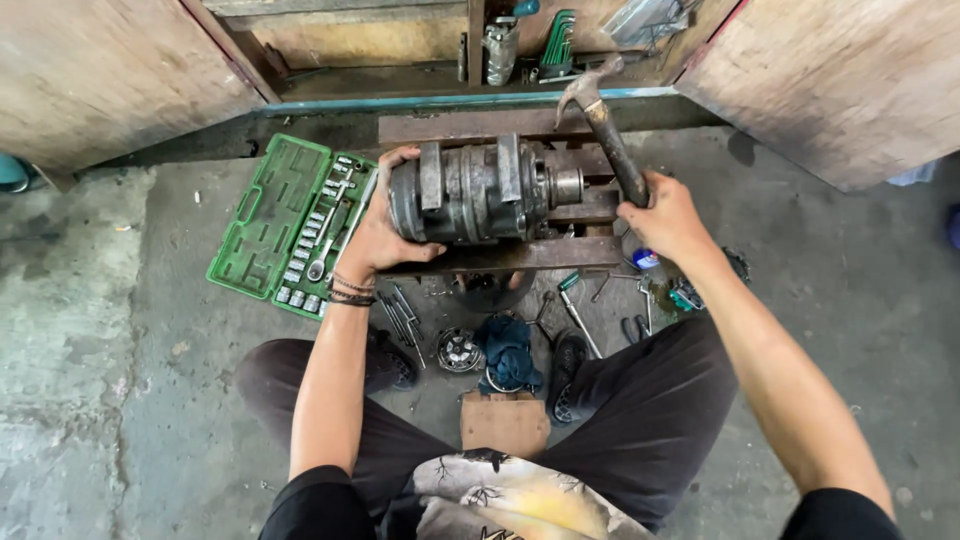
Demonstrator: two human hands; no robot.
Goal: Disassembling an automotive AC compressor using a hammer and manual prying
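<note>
A grey metal cylindrical machine part [470,190] lies on its side on a low wooden stand [560,255]. My left hand [378,235] grips the part's left end. My right hand [665,215] holds the dark handle of a claw hammer [600,125], raised with its head up and to the left, above the stand's right side. A short shaft [566,186] sticks out of the part's right end, below the hammer.
An open green socket set case [265,220] lies on the concrete floor to the left. Loose tools, a bearing [458,350] and a blue rag [508,350] lie between my feet. An open wooden cabinet [450,50] with tools stands behind the stand.
</note>
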